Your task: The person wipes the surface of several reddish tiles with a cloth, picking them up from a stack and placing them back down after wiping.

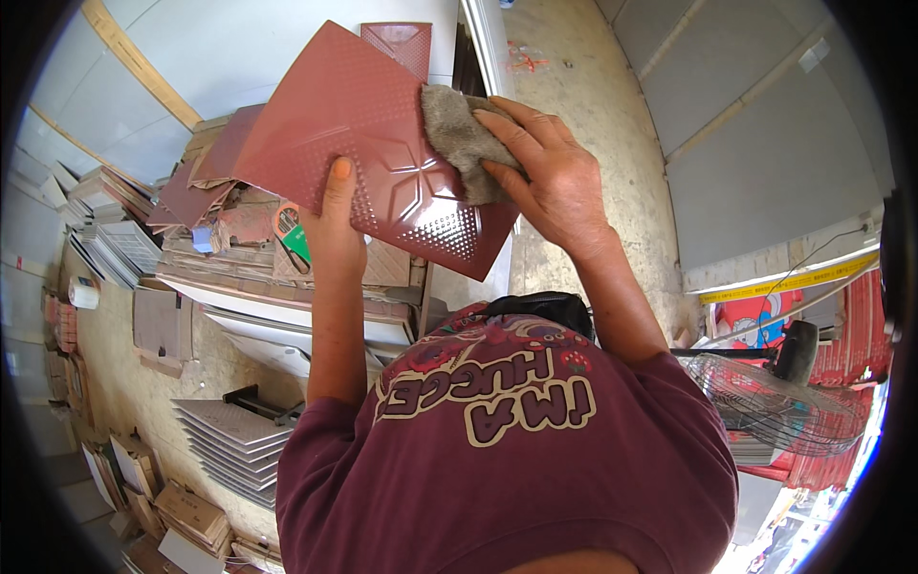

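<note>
My left hand (333,225) grips a glossy red-brown tile (330,105) by its near left edge, with the thumb lying on its face. Raised dots and an embossed star-like figure cover the tile, which is held tilted in the air above a cluttered work surface. In my right hand (562,187) is a bunched grey-brown cloth (459,134), pressed to the tile's right edge. The fingers are spread over the cloth. Behind the tile's far corner, part of another dotted red-brown tile (406,46) shows.
Under the left arm, the work surface holds more red-brown tiles (196,196), cardboard and an orange-and-green object (292,234). Grey tiles (225,435) stand fanned on the floor at lower left, near cardboard boxes (191,512). A black fan (775,402) stands at right.
</note>
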`<state>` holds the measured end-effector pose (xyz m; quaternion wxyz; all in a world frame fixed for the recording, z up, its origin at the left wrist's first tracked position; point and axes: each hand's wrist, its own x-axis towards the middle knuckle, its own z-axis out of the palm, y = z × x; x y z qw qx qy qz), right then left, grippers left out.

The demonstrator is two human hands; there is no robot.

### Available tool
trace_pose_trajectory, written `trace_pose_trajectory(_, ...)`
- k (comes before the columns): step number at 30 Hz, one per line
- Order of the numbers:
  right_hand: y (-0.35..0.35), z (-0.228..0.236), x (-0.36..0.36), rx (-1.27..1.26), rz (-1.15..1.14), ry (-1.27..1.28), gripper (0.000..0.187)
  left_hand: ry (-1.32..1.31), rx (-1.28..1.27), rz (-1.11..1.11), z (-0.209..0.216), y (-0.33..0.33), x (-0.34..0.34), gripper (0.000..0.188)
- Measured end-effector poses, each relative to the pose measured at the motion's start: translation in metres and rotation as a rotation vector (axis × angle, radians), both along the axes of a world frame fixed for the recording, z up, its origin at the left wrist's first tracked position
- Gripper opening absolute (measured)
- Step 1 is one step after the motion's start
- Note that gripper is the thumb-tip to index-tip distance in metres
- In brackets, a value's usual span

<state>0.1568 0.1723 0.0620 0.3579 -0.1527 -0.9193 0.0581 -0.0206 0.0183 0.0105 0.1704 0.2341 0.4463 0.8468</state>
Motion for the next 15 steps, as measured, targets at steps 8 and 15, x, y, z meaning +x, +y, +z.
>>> trace_pose_trajectory(8,-0.039,-0.009,-0.016,0.079,0.216,0.031,0.056,0.016,0.036,0.057,-0.008,0.015,0.005,0.054)
trace_pose_trajectory(15,-0.042,-0.024,-0.005,0.013,0.299,-0.008,0.059,-0.268,0.183,0.103,0.0,0.012,0.001,0.054)
